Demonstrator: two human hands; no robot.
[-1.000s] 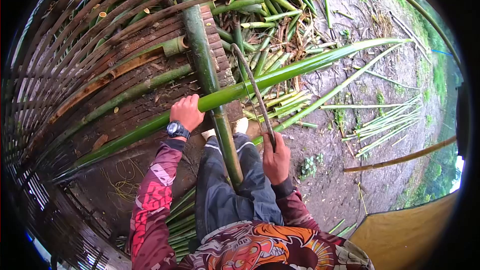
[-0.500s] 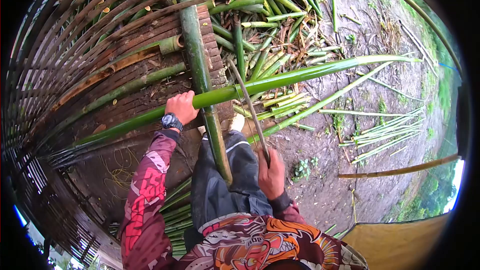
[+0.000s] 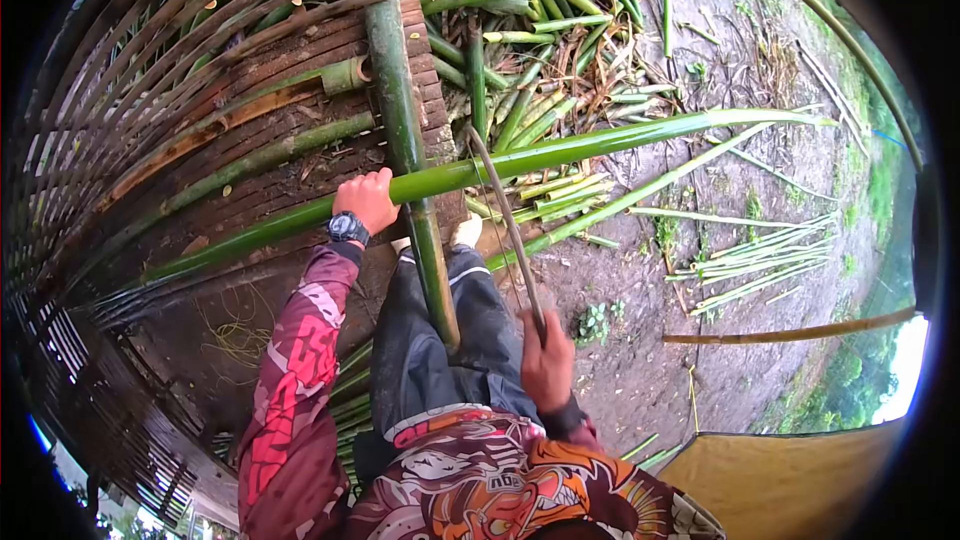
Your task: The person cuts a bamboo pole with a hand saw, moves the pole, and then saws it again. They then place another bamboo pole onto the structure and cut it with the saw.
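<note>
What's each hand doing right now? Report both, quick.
Left hand: closed around the long green bamboo pole.
Right hand: closed on the handle of the curved blade.

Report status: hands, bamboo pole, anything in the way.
Left hand gripping the green bamboo pole. Right hand holding the long blade, crossing the pole. Thicker bamboo post lies under it; cut stalks beyond.

ground: bare muddy dirt (image 3: 650,360), right of the right grip (image 3: 548,360)
platform: brown bamboo slats (image 3: 290,80), beyond the left grip (image 3: 366,202)
corner: yellow tarp (image 3: 790,480), behind the right grip
light: outdoor daylight
</note>
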